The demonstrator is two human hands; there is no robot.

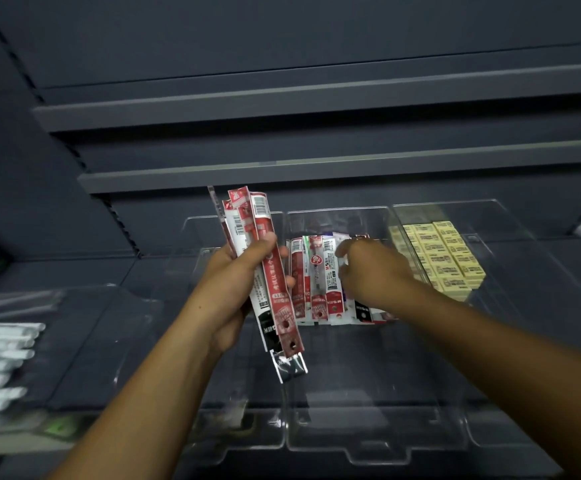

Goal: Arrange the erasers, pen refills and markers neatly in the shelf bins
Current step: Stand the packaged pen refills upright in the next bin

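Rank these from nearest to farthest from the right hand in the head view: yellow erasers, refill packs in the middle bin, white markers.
1. Refill packs in the middle bin: right under the right hand's fingers.
2. Yellow erasers: just to its right.
3. White markers: far left, past the left hand gripping a bundle of packs.
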